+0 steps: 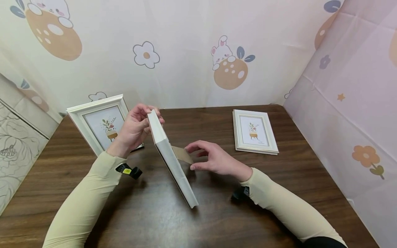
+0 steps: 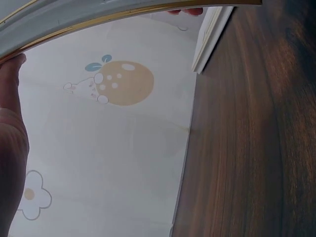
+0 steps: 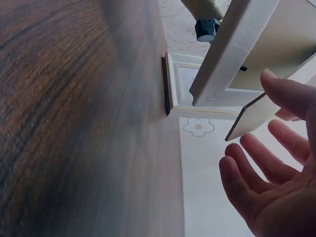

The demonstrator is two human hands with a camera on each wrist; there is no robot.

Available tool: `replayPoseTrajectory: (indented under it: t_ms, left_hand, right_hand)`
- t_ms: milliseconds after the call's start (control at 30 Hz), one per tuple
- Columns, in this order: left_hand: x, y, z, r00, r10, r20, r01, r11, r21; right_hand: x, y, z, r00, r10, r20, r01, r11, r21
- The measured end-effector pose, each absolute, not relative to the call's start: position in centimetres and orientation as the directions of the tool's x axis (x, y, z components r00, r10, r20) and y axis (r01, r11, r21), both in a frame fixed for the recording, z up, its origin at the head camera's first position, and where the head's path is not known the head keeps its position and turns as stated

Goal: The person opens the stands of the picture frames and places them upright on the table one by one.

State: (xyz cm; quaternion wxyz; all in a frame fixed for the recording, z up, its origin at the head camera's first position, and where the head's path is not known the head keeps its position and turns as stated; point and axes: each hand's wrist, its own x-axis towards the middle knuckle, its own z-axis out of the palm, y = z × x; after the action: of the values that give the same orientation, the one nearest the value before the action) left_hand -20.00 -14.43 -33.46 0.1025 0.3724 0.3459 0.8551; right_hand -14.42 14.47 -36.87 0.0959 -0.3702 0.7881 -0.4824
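My left hand (image 1: 134, 125) grips the upper end of a white picture frame (image 1: 174, 162), which tilts edge-on above the table's middle. Gold trim lines its front side in the left wrist view. From its beige back panel (image 3: 281, 44) a thin brown support leg (image 1: 182, 155) sticks out toward the right. My right hand (image 1: 214, 158) is at that leg with fingers spread and loosely bent. The thumb stands apart from the fingers; whether the index fingertip touches the leg is hard to tell.
Behind my left hand, a second white frame (image 1: 93, 103) with a potted-plant print stands upright. A third frame (image 1: 255, 132) lies face up at the back right of the dark wooden table (image 1: 248, 220). Patterned cloth (image 1: 186, 44) hangs behind and at the right.
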Motion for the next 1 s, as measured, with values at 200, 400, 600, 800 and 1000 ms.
replayPoseTrajectory:
  t_ms: [200, 400, 600, 800, 1000]
  left_hand:
    - [-20.0, -14.5, -33.5, -0.708, 0.435, 0.556, 0.075, -0.737, 0.672]
    - [-20.0, -14.6, -33.5, -0.706, 0.448, 0.548, 0.067, -0.728, 0.682]
    - [-20.0, -14.7, -33.6, -0.697, 0.457, 0.553, 0.092, -0.708, 0.7]
    - [-20.0, -14.9, -33.8, -0.695, 0.456, 0.556, 0.101, -0.704, 0.703]
    - [-20.0, -15.2, -34.0, -0.701, 0.464, 0.542, 0.08, -0.703, 0.706]
  right_hand:
    - [-14.4, 14.5, -37.0, -0.716, -0.668, 0.205, -0.476, 0.251, -0.843]
    - [-14.3, 15.0, -36.9, -0.726, -0.648, 0.228, -0.473, 0.231, -0.851]
    - [-14.1, 15.7, -36.2, -0.734, -0.63, 0.254, -0.485, 0.225, -0.845]
    - [-14.3, 16.3, -36.2, -0.739, -0.609, 0.287, -0.527, 0.257, -0.81]
    - [-14.3, 16.7, -35.8, -0.734, -0.591, 0.334, -0.579, 0.287, -0.763]
